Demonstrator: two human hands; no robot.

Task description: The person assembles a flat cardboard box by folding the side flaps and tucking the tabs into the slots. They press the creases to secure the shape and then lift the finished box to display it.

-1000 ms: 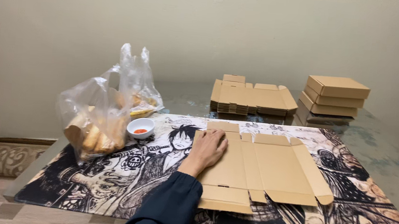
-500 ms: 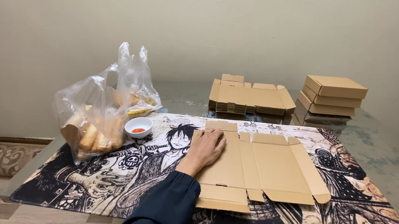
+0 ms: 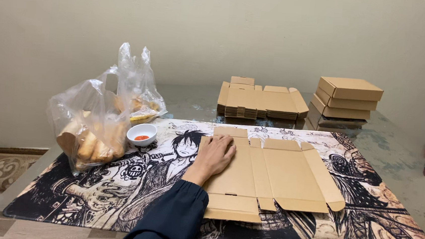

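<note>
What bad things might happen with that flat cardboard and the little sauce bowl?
Only the left hand presses the flat box, on its left side, so the right flaps might lift or the sheet might slide on the mat. The sauce bowl stands near that hand; a nudge may spill red sauce onto the mat. The bread bag leans beside the bowl and might slump onto it.

head cam, single view | looks forward-down from seated height toward wall at 12 o'clock | mid-range over table (image 3: 411,165) | left hand (image 3: 214,155) near centre | flat cardboard sheet (image 3: 279,173) at 1 o'clock
</note>
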